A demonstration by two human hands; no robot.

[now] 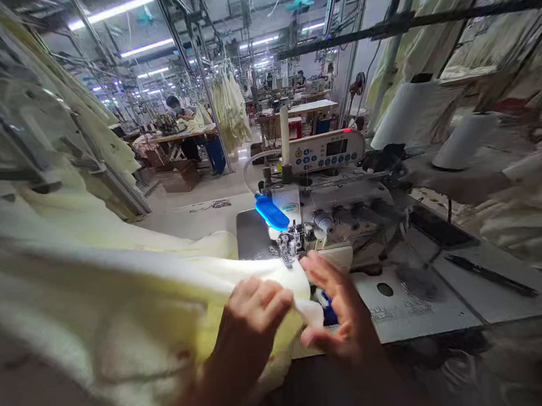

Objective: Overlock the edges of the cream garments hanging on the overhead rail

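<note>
A pale yellow fabric piece (166, 283) spreads from the left up to the presser foot of an overlock sewing machine (289, 245). The fabric's edge lies at the foot, lit brightly by the machine's lamp. My left hand (256, 308) is closed on the fabric just in front of the foot, its fingers curled over the cloth. To its right, my right hand (339, 309) has thumb and fingers spread apart beside a loose fabric corner (311, 312). Whether it touches that corner is hard to tell. A blue lamp cover (271, 213) sits above the needle area.
A control panel (327, 150) tops the machine. White thread cones (403, 112) stand at right, near dark tweezers or scissors (491, 274) and a dark phone-like slab (442, 222) on the table. Pale garments (231, 104) hang behind. A person (176, 108) sits at another machine.
</note>
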